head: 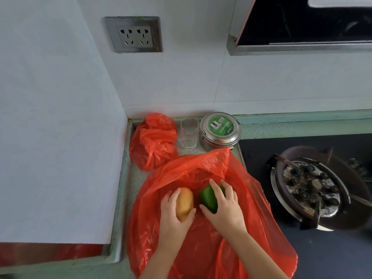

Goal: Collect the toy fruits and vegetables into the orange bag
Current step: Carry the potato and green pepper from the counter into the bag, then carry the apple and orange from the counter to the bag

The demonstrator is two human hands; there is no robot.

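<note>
One head-worn camera looks steeply down, close over the counter [128,190], facing the corner wall [181,83].

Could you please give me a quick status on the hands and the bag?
Left hand grips yellow toy. Right hand grips green pepper. Both over open orange bag. Nothing blocking.

A large, thin orange plastic bag [251,208] lies spread on the pale green speckled counter [128,190]. On it, the left hand [175,216] wraps a yellow-orange oblong toy fruit [184,203] — the right hand [225,206] grips a glossy green toy pepper [208,197] just beside it.
</note>
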